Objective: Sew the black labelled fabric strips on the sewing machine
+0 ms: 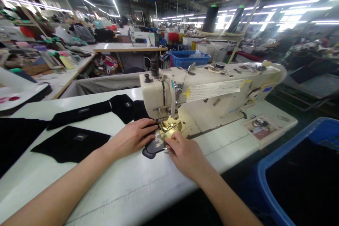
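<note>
My left hand [132,137] lies with its fingers stretched forward at the edge of a black fabric piece [140,110], beside the needle area of a cream sewing machine [164,95]. Thumb and fingers of my right hand [186,153] are closed in a pinch in front of the lit, brass-coloured metal guide [171,126]. A small metallic tip shows beneath those fingers, but what they hold is hidden. Between the hands is the machine's dark slide plate [156,144]. Left of my left hand, a black fabric panel [71,144] with a small grey label lies flat.
More black fabric pieces [82,112] run along the left of the white sewing table [127,183]. A blue basket [262,169] with dark contents stands at the lower right. Behind the machine are another blue basket [189,58] and a second sewing machine [143,38].
</note>
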A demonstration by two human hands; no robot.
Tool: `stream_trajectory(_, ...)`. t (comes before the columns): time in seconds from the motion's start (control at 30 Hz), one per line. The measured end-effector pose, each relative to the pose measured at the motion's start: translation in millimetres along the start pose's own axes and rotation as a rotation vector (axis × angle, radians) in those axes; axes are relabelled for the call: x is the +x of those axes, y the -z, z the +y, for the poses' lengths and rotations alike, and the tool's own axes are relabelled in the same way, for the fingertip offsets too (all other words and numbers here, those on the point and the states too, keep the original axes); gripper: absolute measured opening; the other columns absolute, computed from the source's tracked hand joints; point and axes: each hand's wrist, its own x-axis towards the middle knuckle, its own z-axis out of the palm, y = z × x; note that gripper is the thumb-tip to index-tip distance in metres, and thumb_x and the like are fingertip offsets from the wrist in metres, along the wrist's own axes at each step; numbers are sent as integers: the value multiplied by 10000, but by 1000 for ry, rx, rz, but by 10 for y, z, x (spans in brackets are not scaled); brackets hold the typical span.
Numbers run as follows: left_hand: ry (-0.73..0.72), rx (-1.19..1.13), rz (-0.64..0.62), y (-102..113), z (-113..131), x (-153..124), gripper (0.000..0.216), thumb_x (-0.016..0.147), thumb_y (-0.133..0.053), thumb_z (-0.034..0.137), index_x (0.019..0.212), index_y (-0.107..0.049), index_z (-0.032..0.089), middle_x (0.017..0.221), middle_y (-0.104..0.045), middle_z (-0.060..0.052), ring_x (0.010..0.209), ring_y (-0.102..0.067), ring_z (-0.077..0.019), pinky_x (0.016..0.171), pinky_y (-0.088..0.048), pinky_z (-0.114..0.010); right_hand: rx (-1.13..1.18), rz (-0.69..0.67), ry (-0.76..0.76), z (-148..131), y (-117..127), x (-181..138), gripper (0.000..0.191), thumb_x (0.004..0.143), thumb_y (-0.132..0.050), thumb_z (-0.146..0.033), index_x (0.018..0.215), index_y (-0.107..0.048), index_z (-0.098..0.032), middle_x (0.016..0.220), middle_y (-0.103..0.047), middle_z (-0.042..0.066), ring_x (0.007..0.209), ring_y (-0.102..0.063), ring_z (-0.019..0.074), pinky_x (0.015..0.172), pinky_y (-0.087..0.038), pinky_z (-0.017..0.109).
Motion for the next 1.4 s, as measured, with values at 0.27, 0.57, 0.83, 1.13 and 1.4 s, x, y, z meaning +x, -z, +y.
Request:
stream_trajectory(0.27, 87, -36, 49, -47, 32, -23, 390, 1026, -465, 363, 1324, -645, 186, 1330, -634, -148, 1198, -627, -287, 1015, -545, -471, 16, 59, 2, 2, -49, -18, 185, 961, -600, -195, 1127, -681, -211, 1047, -652, 31, 735, -649, 159, 572, -398, 270)
stream_trajectory(0.57, 159, -14, 16, -63, 173, -295, 434, 1017, -485, 390, 1390, -607, 204, 1485, -554, -125, 1398, -489, -312, 1138, -448, -524, 40, 152, -119, 47, -39, -68, 123, 914, -590, -111, 946, -679, -189, 930, -652, 32, 748, -645, 163, 627, -405, 249)
stream_trajectory(0.83, 148, -48, 18, 55, 666, -716, 413, 981, -569, 344, 1375, -626, 233, 1477, -561, -116, 1359, -533, -328, 1106, -484, -538, 70, 123, -159, 31, -34, -69, 122, 955, -567, -165, 933, -681, -203, 927, -640, 28, 738, -623, 162, 611, -376, 251)
stream_trajectory(1.13, 136, -16, 65, 77, 734, -758, 362, 998, -542, 344, 1309, -668, 208, 1397, -634, -117, 1278, -605, -322, 1033, -545, -517, 133, 118, -220, -51, -34, -6, 126, 945, -580, -161, 921, -695, -206, 936, -667, 24, 783, -656, 168, 662, -422, 242)
stream_trajectory(1.4, 696, 164, 331, 110, 733, -770, 335, 999, -497, 394, 988, -712, 137, 966, -673, -139, 885, -652, -301, 762, -575, -463, 228, 114, -319, -447, -125, 338, 170, 931, -644, -351, 935, -701, -191, 890, -714, 63, 794, -696, 221, 686, -469, 291)
